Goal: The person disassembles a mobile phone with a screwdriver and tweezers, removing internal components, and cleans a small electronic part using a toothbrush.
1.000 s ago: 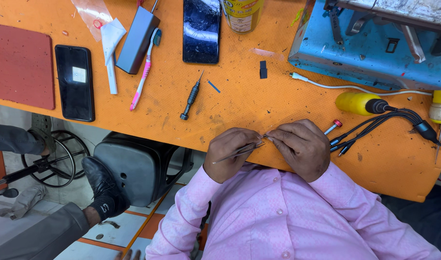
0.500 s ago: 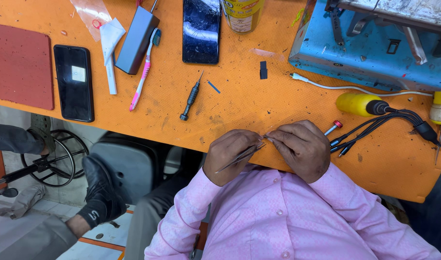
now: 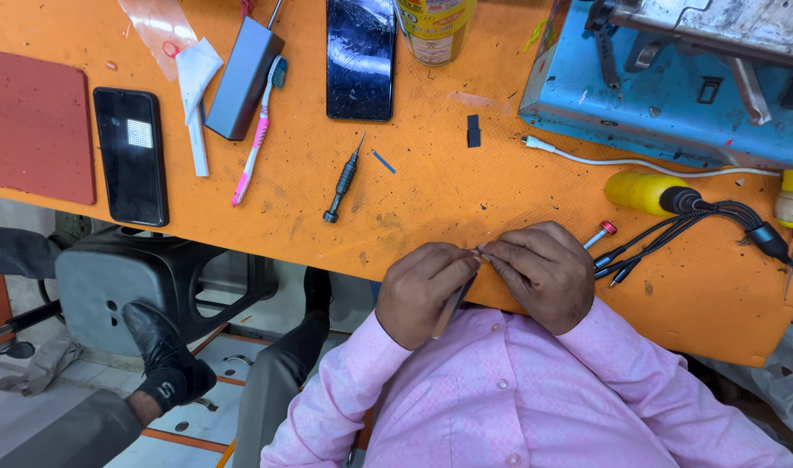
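At the near edge of the orange rubber-topped workbench [image 3: 431,199], the left hand [image 3: 427,290] pinches slim metal tweezers [image 3: 455,303] against a tiny part hidden in the right hand's [image 3: 543,273] closed fingertips; work looks midway

This looks like a small phone-repair workshop. A scuffed orange workbench [image 3: 431,199] carries a phone with a cracked screen [image 3: 360,57], a second black phone [image 3: 131,156], a small precision screwdriver [image 3: 342,179], a pink toothbrush [image 3: 256,134], a red work mat [image 3: 34,126], a bundle of charging cables [image 3: 682,227] and a worn blue metal machine [image 3: 673,87]. Under the bench stand a grey plastic stool [image 3: 145,282] and what is probably a small fan [image 3: 6,334], on a tiled floor [image 3: 188,433].
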